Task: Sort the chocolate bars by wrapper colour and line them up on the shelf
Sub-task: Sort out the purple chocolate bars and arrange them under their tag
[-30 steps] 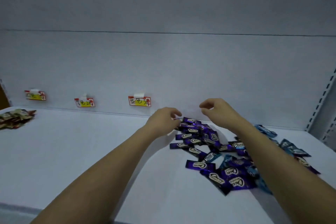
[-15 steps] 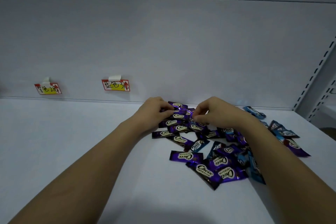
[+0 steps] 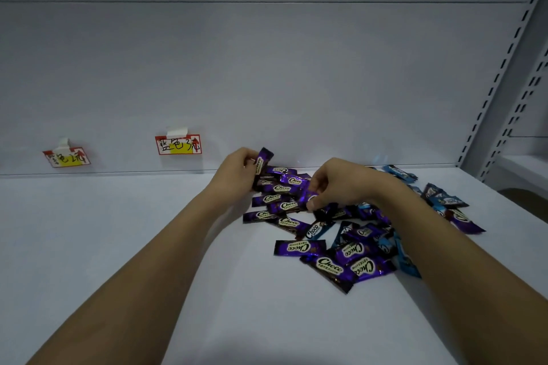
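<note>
- Head view: a purple bar (image 3: 262,161) is pinched upright by the left hand (image 3: 237,169), right of the blue label (image 3: 178,145).
- Another purple bar (image 3: 307,197) is pinched by the right hand (image 3: 341,184) over the pile (image 3: 341,246).
- Bars are judged light, slippery and crinkly; each is best taken at mid-body, not by the crimped ends.
</note>
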A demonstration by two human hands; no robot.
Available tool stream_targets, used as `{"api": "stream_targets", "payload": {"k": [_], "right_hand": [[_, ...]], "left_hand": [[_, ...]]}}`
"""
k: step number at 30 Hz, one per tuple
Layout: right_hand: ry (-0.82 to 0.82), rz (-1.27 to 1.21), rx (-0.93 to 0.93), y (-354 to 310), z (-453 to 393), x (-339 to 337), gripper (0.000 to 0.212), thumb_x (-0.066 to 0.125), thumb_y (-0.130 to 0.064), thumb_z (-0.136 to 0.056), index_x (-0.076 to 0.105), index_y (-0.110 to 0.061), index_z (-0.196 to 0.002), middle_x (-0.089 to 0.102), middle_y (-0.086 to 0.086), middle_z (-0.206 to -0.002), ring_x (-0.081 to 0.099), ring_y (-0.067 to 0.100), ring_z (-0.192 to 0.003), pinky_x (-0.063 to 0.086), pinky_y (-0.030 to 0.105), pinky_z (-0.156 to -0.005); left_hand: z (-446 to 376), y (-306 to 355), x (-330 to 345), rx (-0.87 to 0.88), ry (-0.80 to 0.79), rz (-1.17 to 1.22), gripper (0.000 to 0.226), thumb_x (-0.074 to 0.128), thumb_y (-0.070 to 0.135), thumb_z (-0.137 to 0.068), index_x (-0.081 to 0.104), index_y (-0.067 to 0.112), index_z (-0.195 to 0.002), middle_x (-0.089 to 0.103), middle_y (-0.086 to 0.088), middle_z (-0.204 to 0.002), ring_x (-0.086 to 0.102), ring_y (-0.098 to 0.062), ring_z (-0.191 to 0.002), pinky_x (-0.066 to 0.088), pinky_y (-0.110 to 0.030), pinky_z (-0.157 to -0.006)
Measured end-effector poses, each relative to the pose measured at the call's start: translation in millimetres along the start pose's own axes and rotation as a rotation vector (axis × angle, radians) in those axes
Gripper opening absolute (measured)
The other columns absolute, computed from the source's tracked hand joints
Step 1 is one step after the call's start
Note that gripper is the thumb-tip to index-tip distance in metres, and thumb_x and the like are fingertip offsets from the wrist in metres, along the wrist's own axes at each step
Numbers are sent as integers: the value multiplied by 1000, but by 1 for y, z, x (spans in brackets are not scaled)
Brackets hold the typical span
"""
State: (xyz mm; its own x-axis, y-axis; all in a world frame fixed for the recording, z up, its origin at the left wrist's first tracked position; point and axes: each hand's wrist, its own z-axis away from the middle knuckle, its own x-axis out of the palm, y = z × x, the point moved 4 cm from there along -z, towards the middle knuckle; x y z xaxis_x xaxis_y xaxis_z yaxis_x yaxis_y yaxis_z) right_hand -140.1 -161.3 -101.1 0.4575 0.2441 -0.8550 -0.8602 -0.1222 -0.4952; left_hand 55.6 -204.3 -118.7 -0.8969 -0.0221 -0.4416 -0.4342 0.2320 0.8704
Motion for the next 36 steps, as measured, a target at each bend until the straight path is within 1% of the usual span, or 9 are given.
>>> {"api": "stream_targets", "payload": {"k": [4, 7, 10, 13, 17, 22, 27, 30, 36], "right_hand": [[145, -189, 16, 6, 4, -15, 9, 73, -21, -86, 73, -13, -91, 71, 1, -82, 61, 13, -71, 50, 22, -61], [281, -446, 101, 19, 5, -28, 12, 71, -12, -87, 72, -5, -97, 72, 11, -93, 64, 14, -70, 56, 23, -63], [274, -525, 177, 31, 5, -31, 13, 73, -9, -85, 70, 0, -94, 70, 14, -91, 65, 18, -70, 59, 27, -67], [180, -507, 235, 33, 7, -26, 13, 75, -9, -83, 70, 0, -91, 70, 11, -87, 67, 18, -71, 57, 23, -61], [133, -500, 243, 28, 6, -18, 11, 74, -7, -83, 69, 0, -90, 71, 8, -78, 69, 13, -60, 53, 18, -52], [141, -330, 232, 24, -1, -9, 17, 80, -14, -78, 69, -6, -88, 72, 9, -86, 67, 18, -75, 59, 32, -78], [145, -155, 245, 14, 1, -6, 43, 81, -25, -78, 60, -10, -114, 66, 5, -95, 61, 19, -82, 47, 30, -70], [141, -137, 258, 12, 3, -5, 50, 78, -26, -81, 60, -3, -121, 67, 13, -101, 59, 22, -87, 41, 30, -77], [94, -104, 233, 14, -4, -3, 25, 77, -27, -82, 65, -6, -78, 58, 10, -75, 50, 20, -68, 39, 30, -64]], "left_hand": [[7, 5, 7, -41, -119, 118, 22, 42, 2, -98, 61, 12, -105, 64, -6, -91, 64, -16, -76, 57, -22, -60], [6, 4, 9, -21, -141, 99, 15, 53, 9, -97, 64, 13, -107, 68, -4, -91, 66, -12, -77, 56, -21, -62], [5, 2, 11, 13, -164, 15, 13, 65, 18, -92, 70, 16, -103, 71, 0, -89, 67, -10, -76, 53, -21, -64], [7, 0, 13, 58, -185, -133, 6, 68, 21, -90, 72, 23, -94, 71, 1, -95, 66, -15, -89, 50, -23, -74], [8, -1, 13, 63, -193, -230, 10, 70, 24, -89, 72, 24, -99, 67, 3, -102, 61, -11, -89, 46, -19, -68], [8, 1, 14, 101, -218, -311, 19, 69, 25, -89, 72, 27, -108, 63, 9, -108, 58, -10, -98, 46, -25, -82], [9, 2, 13, 134, -269, -381, 29, 68, 27, -90, 68, 26, -119, 62, 7, -115, 55, -11, -104, 43, -26, -86], [9, 3, 13, 141, -302, -408, 34, 67, 29, -91, 65, 23, -124, 55, 8, -112, 50, -9, -102, 38, -23, -85], [8, -2, 16, 154, -286, -345, 16, 70, 23, -88, 61, 30, -100, 63, 5, -108, 58, -12, -100, 47, -23, -83]]}}
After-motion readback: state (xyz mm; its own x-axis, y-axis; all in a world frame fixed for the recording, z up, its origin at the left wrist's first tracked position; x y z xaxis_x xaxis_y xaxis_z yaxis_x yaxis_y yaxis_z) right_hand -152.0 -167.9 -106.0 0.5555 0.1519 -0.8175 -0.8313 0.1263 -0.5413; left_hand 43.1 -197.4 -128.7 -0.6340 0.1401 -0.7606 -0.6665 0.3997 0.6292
